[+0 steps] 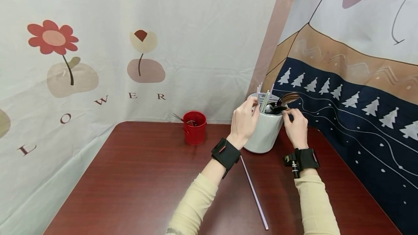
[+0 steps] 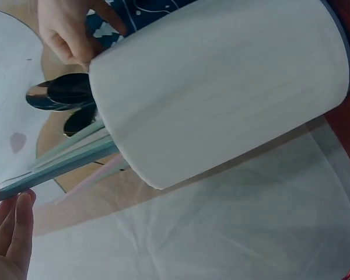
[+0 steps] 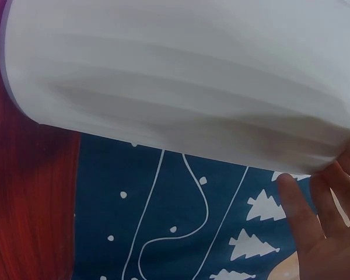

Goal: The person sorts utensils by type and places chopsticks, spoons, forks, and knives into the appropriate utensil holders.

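A white bucket stands at the back right, holding several thin straws and some shiny spoons whose bowls stick out over the rim. My left hand is at the bucket's left side, pinching the upper end of a straw between thumb and fingers. That pinched straw looks bluish in the left wrist view, its lower part hidden inside the bucket. On the other side, my right hand holds the rim near the spoons with its thumb and fingertips. A single lilac straw lies on the table below the left wrist.
A small red bucket with thin metal handles in it stands at the table's back edge, left of the white one. Printed cloth hangs behind the dark red table, and a navy tree-pattern cloth hangs on the right.
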`<action>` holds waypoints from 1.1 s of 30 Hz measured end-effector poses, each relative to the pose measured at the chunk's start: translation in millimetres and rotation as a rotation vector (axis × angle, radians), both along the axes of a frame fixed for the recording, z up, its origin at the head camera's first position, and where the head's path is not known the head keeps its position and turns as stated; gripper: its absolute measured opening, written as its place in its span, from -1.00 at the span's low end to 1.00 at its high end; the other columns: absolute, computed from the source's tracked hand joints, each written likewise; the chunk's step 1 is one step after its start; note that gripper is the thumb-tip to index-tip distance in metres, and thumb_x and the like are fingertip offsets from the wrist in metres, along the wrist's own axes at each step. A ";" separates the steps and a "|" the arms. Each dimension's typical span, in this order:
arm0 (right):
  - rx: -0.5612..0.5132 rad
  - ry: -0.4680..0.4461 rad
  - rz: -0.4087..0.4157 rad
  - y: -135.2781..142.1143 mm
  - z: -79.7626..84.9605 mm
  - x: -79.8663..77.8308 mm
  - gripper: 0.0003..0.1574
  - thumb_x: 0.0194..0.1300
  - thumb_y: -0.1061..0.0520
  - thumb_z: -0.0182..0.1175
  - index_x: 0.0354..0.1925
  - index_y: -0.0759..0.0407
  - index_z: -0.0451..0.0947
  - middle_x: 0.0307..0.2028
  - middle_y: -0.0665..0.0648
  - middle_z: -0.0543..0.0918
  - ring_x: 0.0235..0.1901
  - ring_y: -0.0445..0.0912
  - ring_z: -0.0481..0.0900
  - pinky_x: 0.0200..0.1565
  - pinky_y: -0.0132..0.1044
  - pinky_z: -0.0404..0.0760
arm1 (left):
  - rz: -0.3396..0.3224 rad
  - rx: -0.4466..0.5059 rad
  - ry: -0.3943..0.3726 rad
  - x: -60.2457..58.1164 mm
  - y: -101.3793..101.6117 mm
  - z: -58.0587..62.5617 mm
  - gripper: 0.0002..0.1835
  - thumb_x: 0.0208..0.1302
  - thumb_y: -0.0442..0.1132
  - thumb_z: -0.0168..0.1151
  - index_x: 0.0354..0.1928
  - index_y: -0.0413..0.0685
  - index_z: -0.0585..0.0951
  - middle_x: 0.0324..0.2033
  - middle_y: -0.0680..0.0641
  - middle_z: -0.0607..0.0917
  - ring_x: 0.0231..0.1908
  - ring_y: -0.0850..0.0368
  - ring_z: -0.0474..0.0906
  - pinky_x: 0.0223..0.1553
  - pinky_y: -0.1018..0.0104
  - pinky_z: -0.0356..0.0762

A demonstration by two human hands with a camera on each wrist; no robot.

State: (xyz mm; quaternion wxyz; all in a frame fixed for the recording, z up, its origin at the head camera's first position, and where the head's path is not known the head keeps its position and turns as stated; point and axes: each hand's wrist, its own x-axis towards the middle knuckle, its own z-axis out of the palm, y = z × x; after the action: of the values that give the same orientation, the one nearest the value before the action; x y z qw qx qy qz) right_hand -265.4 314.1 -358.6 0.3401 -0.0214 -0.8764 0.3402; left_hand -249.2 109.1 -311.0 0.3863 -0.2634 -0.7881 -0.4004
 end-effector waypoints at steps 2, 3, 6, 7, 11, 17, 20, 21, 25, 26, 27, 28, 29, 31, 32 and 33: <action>-0.002 -0.004 -0.002 0.3 -0.4 -0.2 -0.66 0.42 0.09 0.03 -0.12 0.34 0.59 -0.01 0.29 0.59 0.11 0.20 0.49 0.19 0.08 0.39 | 0.004 -0.011 -0.018 -2.9 1.1 0.3 -0.86 0.36 -0.29 0.08 -0.11 -0.12 0.54 -0.23 -0.02 0.75 -0.33 0.18 0.70 -0.31 0.46 0.59; -0.002 -0.005 -0.003 0.4 -0.6 -0.3 -0.66 0.42 0.09 0.03 -0.12 0.33 0.59 -0.01 0.29 0.59 0.12 0.20 0.49 0.19 0.08 0.39 | 0.005 -0.015 -0.030 -4.1 1.5 0.5 -0.86 0.37 -0.28 0.07 -0.10 -0.12 0.54 -0.23 -0.02 0.75 -0.34 0.18 0.70 -0.33 0.44 0.59; -0.002 -0.006 -0.004 0.4 -0.7 -0.5 -0.66 0.42 0.10 0.03 -0.12 0.34 0.59 -0.01 0.29 0.59 0.12 0.20 0.49 0.19 0.08 0.39 | 0.005 -0.023 -0.066 -7.4 3.0 0.6 -0.83 0.39 -0.26 0.05 -0.06 -0.11 0.54 -0.22 -0.02 0.76 -0.35 0.17 0.69 -0.36 0.39 0.57; -0.002 -0.005 -0.005 0.4 -0.7 -0.5 -0.66 0.42 0.10 0.04 -0.12 0.34 0.59 -0.01 0.29 0.59 0.12 0.20 0.49 0.19 0.08 0.39 | 0.003 -0.027 -0.080 -8.3 3.4 0.7 -0.82 0.39 -0.25 0.04 -0.05 -0.10 0.54 -0.21 -0.02 0.76 -0.36 0.17 0.69 -0.37 0.38 0.56; -0.004 -0.004 -0.006 0.3 -0.6 -0.6 -0.66 0.42 0.09 0.03 -0.13 0.34 0.59 -0.01 0.28 0.59 0.11 0.20 0.49 0.18 0.08 0.40 | -0.002 -0.057 -0.139 -11.5 4.9 2.0 -0.77 0.43 -0.20 -0.01 -0.03 -0.09 0.57 -0.27 -0.01 0.75 -0.45 0.17 0.64 -0.46 0.40 0.46; -0.004 -0.007 -0.007 0.3 -0.3 -0.7 -0.65 0.42 0.08 0.03 -0.12 0.33 0.59 -0.01 0.28 0.59 0.11 0.20 0.49 0.19 0.08 0.39 | 0.019 -0.134 -0.234 -13.4 5.0 1.2 -0.69 0.46 -0.15 -0.05 0.07 -0.08 0.58 -0.27 -0.04 0.75 -0.44 0.11 0.65 -0.47 0.36 0.47; -0.008 -0.011 -0.009 -0.1 -0.3 -0.4 -0.65 0.42 0.08 0.04 -0.12 0.33 0.60 -0.01 0.27 0.60 0.12 0.19 0.49 0.19 0.08 0.39 | 0.024 -0.144 -0.275 -12.9 3.1 -1.1 -0.68 0.45 -0.16 -0.04 0.10 -0.07 0.57 -0.19 -0.04 0.75 -0.34 0.10 0.69 -0.38 0.31 0.55; -0.009 -0.011 -0.010 -0.2 -0.3 -0.3 -0.66 0.42 0.08 0.04 -0.12 0.32 0.60 -0.01 0.27 0.60 0.12 0.19 0.49 0.19 0.09 0.39 | 0.025 -0.142 -0.285 -13.0 2.4 -2.2 -0.68 0.45 -0.16 -0.04 0.10 -0.06 0.57 -0.18 -0.03 0.75 -0.31 0.10 0.70 -0.35 0.30 0.57; -0.010 -0.004 -0.010 -0.6 -0.2 -0.1 -0.67 0.41 0.09 0.04 -0.13 0.33 0.60 -0.02 0.27 0.60 0.11 0.19 0.50 0.18 0.08 0.40 | 0.033 -0.132 -0.298 -13.5 -0.3 -7.0 -0.69 0.44 -0.15 -0.03 0.08 -0.05 0.58 -0.13 -0.02 0.74 -0.20 0.12 0.70 -0.24 0.28 0.60; -0.008 -0.002 -0.010 -0.7 -0.2 -0.1 -0.67 0.41 0.09 0.04 -0.12 0.33 0.60 -0.01 0.27 0.60 0.11 0.19 0.50 0.18 0.08 0.40 | 0.031 -0.131 -0.296 -13.5 -0.9 -8.2 -0.69 0.44 -0.15 -0.03 0.08 -0.05 0.58 -0.12 -0.02 0.74 -0.19 0.13 0.70 -0.23 0.28 0.60; -0.007 0.001 -0.011 -0.8 -0.2 -0.1 -0.67 0.41 0.10 0.04 -0.12 0.33 0.60 -0.02 0.27 0.60 0.11 0.19 0.50 0.18 0.08 0.40 | 0.024 -0.128 -0.294 -13.1 -1.5 -9.5 -0.69 0.44 -0.15 -0.03 0.07 -0.06 0.58 -0.12 -0.03 0.74 -0.19 0.13 0.70 -0.23 0.28 0.60; -0.008 0.004 -0.012 -0.8 -0.1 -0.1 -0.67 0.41 0.10 0.04 -0.12 0.33 0.60 -0.01 0.28 0.60 0.11 0.19 0.50 0.18 0.08 0.40 | 0.022 -0.128 -0.292 -12.6 -1.9 -11.1 -0.70 0.44 -0.16 -0.03 0.06 -0.07 0.58 -0.13 -0.03 0.74 -0.19 0.14 0.71 -0.24 0.29 0.60; -0.008 0.005 -0.014 -1.1 0.0 0.0 -0.67 0.41 0.10 0.04 -0.12 0.33 0.60 -0.01 0.28 0.60 0.11 0.19 0.50 0.19 0.08 0.40 | 0.017 -0.126 -0.290 -11.9 -2.3 -12.9 -0.70 0.44 -0.16 -0.04 0.05 -0.08 0.58 -0.13 -0.04 0.74 -0.20 0.15 0.71 -0.25 0.29 0.60; -0.011 0.005 -0.016 -1.3 0.3 0.2 -0.67 0.41 0.10 0.04 -0.12 0.33 0.60 -0.01 0.28 0.61 0.12 0.19 0.50 0.19 0.08 0.39 | 0.007 -0.120 -0.288 -9.8 -3.0 -17.4 -0.72 0.44 -0.18 -0.04 0.02 -0.08 0.59 -0.15 -0.05 0.75 -0.22 0.16 0.71 -0.27 0.32 0.60; -0.012 0.005 -0.017 -1.5 0.4 0.3 -0.67 0.41 0.10 0.04 -0.12 0.33 0.60 0.00 0.27 0.61 0.13 0.19 0.50 0.20 0.08 0.39 | 0.003 -0.121 -0.289 -8.5 -3.3 -20.3 -0.72 0.44 -0.18 -0.04 0.00 -0.09 0.60 -0.17 -0.05 0.75 -0.22 0.18 0.71 -0.28 0.34 0.59; -0.014 0.004 -0.017 -1.6 0.5 0.4 -0.67 0.41 0.09 0.04 -0.12 0.33 0.60 0.00 0.27 0.61 0.13 0.18 0.50 0.20 0.08 0.39 | 0.001 -0.122 -0.290 -7.0 -3.5 -23.4 -0.73 0.44 -0.18 -0.04 -0.02 -0.08 0.61 -0.18 -0.05 0.75 -0.23 0.19 0.71 -0.29 0.37 0.59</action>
State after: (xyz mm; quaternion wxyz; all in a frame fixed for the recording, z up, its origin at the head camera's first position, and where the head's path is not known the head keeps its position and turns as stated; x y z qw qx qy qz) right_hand -265.0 312.5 -358.1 0.3446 -0.0307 -0.8733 0.3432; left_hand -256.2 105.6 -334.4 0.2519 -0.2256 -0.8585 -0.3855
